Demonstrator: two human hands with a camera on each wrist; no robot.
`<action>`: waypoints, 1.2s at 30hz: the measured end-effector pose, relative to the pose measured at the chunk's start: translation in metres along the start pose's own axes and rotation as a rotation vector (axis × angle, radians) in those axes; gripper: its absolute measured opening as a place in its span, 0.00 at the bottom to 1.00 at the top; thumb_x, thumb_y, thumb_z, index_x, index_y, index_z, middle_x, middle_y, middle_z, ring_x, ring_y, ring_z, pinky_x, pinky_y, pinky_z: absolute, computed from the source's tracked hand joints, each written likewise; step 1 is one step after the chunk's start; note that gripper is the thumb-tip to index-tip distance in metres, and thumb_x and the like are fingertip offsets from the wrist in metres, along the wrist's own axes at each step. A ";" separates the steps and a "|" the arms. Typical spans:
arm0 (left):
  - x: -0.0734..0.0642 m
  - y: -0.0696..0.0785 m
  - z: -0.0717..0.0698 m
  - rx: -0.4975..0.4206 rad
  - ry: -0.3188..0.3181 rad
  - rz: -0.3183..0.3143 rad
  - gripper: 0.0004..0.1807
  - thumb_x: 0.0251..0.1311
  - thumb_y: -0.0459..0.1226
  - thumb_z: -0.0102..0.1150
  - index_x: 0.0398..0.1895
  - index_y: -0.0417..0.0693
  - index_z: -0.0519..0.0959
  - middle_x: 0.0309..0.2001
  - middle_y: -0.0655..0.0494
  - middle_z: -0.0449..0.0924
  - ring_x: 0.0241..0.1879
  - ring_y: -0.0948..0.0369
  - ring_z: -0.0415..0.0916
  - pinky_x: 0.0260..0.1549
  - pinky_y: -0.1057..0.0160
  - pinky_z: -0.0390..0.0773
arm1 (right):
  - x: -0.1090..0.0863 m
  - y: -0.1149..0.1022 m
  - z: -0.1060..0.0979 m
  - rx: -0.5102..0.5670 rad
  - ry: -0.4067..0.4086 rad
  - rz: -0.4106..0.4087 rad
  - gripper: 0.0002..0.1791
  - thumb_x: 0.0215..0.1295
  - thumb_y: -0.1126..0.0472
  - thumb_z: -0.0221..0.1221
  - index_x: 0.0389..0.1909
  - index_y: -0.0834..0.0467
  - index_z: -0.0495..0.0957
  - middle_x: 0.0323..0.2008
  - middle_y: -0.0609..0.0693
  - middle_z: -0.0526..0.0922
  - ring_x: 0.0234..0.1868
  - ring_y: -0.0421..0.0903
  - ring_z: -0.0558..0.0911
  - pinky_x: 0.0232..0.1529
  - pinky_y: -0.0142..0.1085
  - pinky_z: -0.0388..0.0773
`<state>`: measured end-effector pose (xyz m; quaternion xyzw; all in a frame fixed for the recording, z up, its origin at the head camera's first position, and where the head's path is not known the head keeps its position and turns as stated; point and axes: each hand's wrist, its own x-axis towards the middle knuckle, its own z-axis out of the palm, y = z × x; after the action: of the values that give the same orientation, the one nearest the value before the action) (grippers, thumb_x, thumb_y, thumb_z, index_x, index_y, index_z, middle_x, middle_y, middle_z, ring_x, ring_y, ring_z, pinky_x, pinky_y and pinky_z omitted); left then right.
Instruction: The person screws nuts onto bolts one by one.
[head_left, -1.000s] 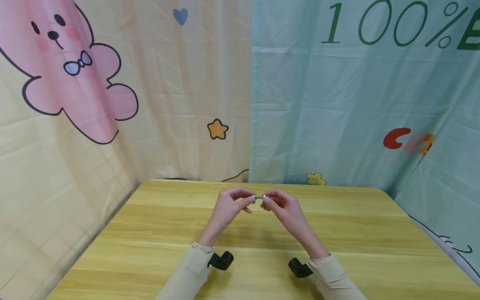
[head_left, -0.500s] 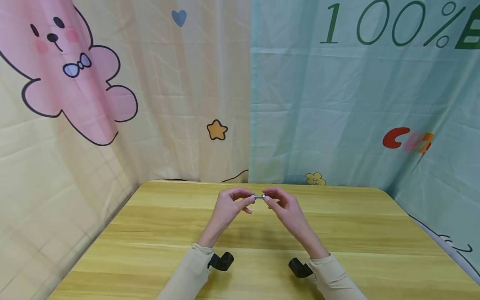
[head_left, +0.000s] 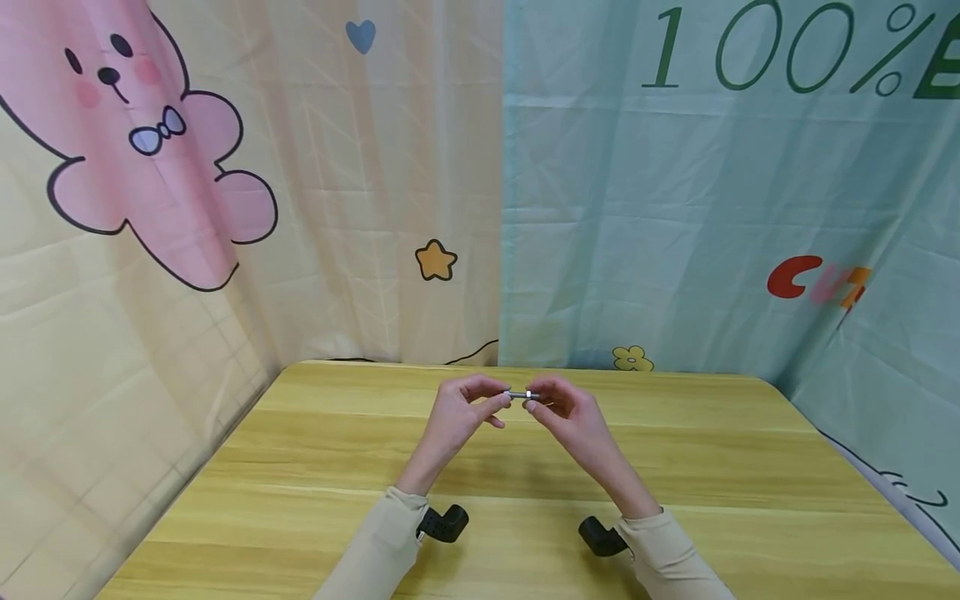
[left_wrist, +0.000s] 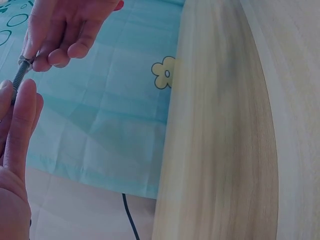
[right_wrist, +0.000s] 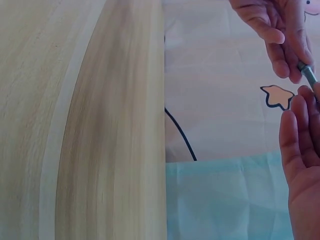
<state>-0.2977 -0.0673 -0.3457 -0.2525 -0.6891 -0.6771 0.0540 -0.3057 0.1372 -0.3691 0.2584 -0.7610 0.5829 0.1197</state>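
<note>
One bolt [head_left: 517,395] is held roughly level in the air above the wooden surface [head_left: 360,467], spanning the gap between two hands. What looks like its head end is pinched by the left hand [head_left: 467,404]. The nut [head_left: 528,395] sits around the shank toward the other end, a short stub showing beyond it. Nut appears to be grasped between thumb and finger by the right hand [head_left: 566,410]; how firmly cannot be told. Bare thread is seen between nut and left hand. Step in hand, as judged: nut being turned along the bolt; whether on or off cannot be read. For the next move, bolt should be steadied by the left, nut rolled in small turns by the right, both held in line.
</note>
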 end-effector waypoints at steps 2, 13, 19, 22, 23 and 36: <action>0.000 0.000 0.000 -0.002 0.003 0.001 0.09 0.63 0.27 0.62 0.43 0.28 0.82 0.40 0.34 0.82 0.36 0.58 0.81 0.33 0.53 0.87 | 0.000 0.000 0.000 0.000 0.001 0.018 0.11 0.68 0.61 0.63 0.47 0.60 0.79 0.41 0.56 0.83 0.43 0.53 0.82 0.45 0.35 0.83; -0.002 0.002 0.001 0.008 0.002 0.000 0.07 0.63 0.28 0.62 0.41 0.31 0.83 0.38 0.44 0.84 0.34 0.55 0.82 0.33 0.53 0.87 | -0.005 -0.037 0.004 -0.052 0.012 0.107 0.10 0.73 0.62 0.56 0.42 0.65 0.81 0.34 0.60 0.83 0.33 0.46 0.80 0.40 0.41 0.83; -0.001 0.001 0.000 0.013 0.000 0.000 0.08 0.64 0.28 0.62 0.43 0.29 0.83 0.40 0.36 0.83 0.35 0.57 0.82 0.33 0.52 0.87 | -0.005 -0.038 0.003 -0.044 -0.001 0.064 0.13 0.72 0.63 0.57 0.53 0.64 0.78 0.45 0.59 0.82 0.44 0.50 0.80 0.47 0.47 0.82; 0.000 0.001 0.000 0.010 0.005 -0.002 0.09 0.64 0.28 0.61 0.43 0.28 0.82 0.39 0.38 0.83 0.35 0.58 0.81 0.33 0.53 0.87 | -0.005 -0.038 0.003 -0.049 -0.007 0.016 0.14 0.68 0.68 0.60 0.53 0.65 0.76 0.48 0.59 0.81 0.48 0.53 0.79 0.47 0.41 0.82; 0.000 0.001 -0.001 0.009 0.005 -0.002 0.09 0.64 0.28 0.61 0.43 0.28 0.82 0.40 0.37 0.83 0.35 0.58 0.81 0.32 0.54 0.87 | -0.005 -0.037 0.003 -0.052 -0.008 0.000 0.14 0.67 0.69 0.60 0.53 0.65 0.76 0.48 0.59 0.80 0.49 0.54 0.79 0.47 0.40 0.82; -0.001 0.002 0.001 0.000 0.005 0.000 0.08 0.63 0.27 0.62 0.42 0.28 0.82 0.38 0.43 0.84 0.35 0.57 0.82 0.35 0.44 0.85 | 0.000 0.000 0.002 -0.012 0.013 -0.001 0.12 0.67 0.62 0.63 0.49 0.62 0.79 0.41 0.55 0.83 0.42 0.50 0.83 0.45 0.35 0.83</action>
<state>-0.2962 -0.0669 -0.3445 -0.2508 -0.6892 -0.6775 0.0556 -0.3055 0.1358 -0.3702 0.2541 -0.7636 0.5800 0.1265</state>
